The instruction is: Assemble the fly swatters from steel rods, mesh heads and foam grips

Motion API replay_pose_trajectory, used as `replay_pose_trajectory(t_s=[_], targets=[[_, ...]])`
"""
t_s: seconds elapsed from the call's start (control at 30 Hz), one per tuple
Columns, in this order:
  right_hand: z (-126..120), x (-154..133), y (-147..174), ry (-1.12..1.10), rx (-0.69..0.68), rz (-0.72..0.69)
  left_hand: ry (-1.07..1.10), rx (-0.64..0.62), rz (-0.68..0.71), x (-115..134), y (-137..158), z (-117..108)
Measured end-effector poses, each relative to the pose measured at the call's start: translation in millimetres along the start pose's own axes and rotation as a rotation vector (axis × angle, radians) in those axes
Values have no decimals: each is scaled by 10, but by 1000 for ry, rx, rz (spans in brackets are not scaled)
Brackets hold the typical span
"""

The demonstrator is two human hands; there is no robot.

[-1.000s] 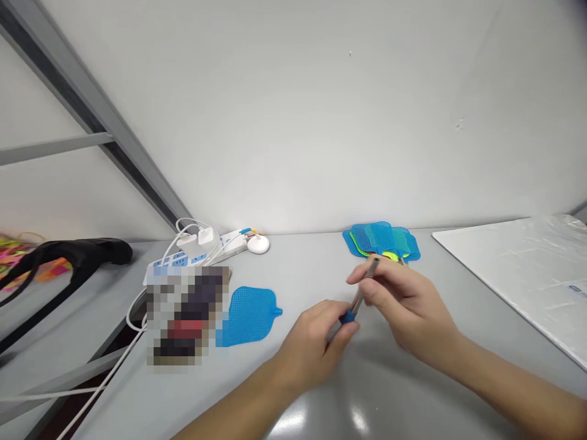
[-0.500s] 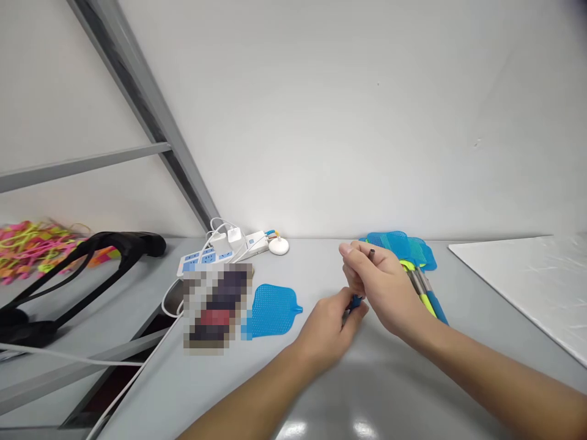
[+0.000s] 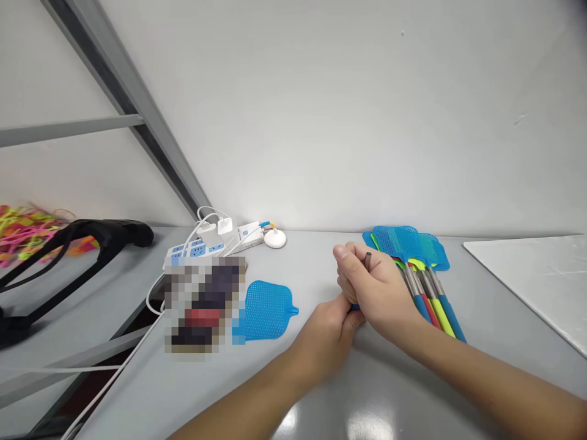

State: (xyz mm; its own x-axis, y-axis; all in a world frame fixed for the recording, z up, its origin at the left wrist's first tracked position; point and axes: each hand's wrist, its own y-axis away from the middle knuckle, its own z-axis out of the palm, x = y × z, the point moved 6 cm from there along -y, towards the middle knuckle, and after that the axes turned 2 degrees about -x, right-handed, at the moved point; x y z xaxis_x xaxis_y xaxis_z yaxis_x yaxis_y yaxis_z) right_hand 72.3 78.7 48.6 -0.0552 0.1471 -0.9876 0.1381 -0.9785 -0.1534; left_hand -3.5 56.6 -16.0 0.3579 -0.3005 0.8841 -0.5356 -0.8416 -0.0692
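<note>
My right hand [image 3: 373,287] is closed round the upper part of a fly swatter handle, whose dark metal rod end [image 3: 368,259] pokes out above the fingers. Just below, my left hand [image 3: 328,330] is wrapped round the lower part of the same handle; a sliver of blue grip shows between the hands and the rest is hidden. Left of my left hand, a loose blue mesh swatter head [image 3: 269,310] lies flat on the table. Several fly swatters [image 3: 398,242] with mesh heads, metal rods and coloured grips lie together beyond and right of my right hand.
A white power strip [image 3: 250,234] with plugs and cables and a round white device [image 3: 275,238] sit near the wall. A pixelated phone-like object [image 3: 206,305] lies at left. A black strap-like frame [image 3: 98,244], colourful strings [image 3: 32,235] and a white board [image 3: 532,269] flank the table.
The hands have drawn closer together on the handle, and less blue grip shows between them. The view has shifted, revealing more of the swatters at right.
</note>
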Motion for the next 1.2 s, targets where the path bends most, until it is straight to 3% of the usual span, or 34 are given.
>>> replay_pose_trajectory(t_s=[0.33,0.7,1.2], targets=[[-30,115,63,31,-41,56,-3,-31,74,36,-4,3],[-65,198,84,68,-57,45,-21,-15,44,-1,-3,19],[-42,230,123,36,-79,97,7,-14,105,-12,2,47]])
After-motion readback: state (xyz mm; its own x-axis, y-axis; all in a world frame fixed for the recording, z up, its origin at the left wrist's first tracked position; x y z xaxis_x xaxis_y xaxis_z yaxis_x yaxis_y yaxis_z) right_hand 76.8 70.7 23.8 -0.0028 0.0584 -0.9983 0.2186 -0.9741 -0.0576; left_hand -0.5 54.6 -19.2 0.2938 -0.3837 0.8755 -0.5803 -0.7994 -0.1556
